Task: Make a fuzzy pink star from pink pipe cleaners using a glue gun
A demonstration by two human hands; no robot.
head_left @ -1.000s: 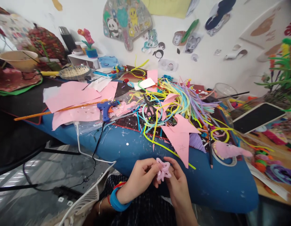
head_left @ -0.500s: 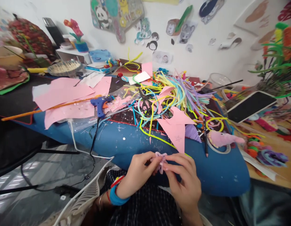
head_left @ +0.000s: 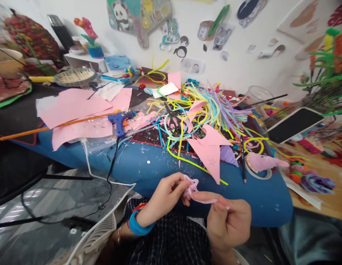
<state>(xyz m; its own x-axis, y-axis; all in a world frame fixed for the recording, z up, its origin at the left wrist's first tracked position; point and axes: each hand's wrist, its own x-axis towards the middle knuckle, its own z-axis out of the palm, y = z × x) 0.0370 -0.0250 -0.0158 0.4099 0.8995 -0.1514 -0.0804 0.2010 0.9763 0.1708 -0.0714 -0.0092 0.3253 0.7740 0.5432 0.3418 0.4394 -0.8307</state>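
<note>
Between the fingers of my left hand (head_left: 171, 191) is a small pale pink bent pipe cleaner shape (head_left: 192, 184) with several loops. A straight end of the pipe cleaner runs out to the right, and my right hand (head_left: 229, 221) pinches it near its tip. Both hands are closed, held over my lap at the table's near edge. Just beyond them lies a cut piece of pink paper (head_left: 208, 160) with a small star drawn on it. To its right are a purple cone-shaped piece (head_left: 229, 155), a black pencil (head_left: 244, 165) and a pink fuzzy piece (head_left: 263, 162).
Black scissors (head_left: 173, 119) lie among a heap of coloured pipe cleaners (head_left: 212, 106). A blue glue gun (head_left: 119, 122) with its cord rests beside pink paper sheets (head_left: 77, 105) at left. A phone (head_left: 295, 125) leans at right. The blue table cover (head_left: 149, 167) curves over the near edge.
My right hand has moved right and down from the pink loops, drawing a straight pipe cleaner end out with it. My left hand stays on the loops. The view has shifted slightly.
</note>
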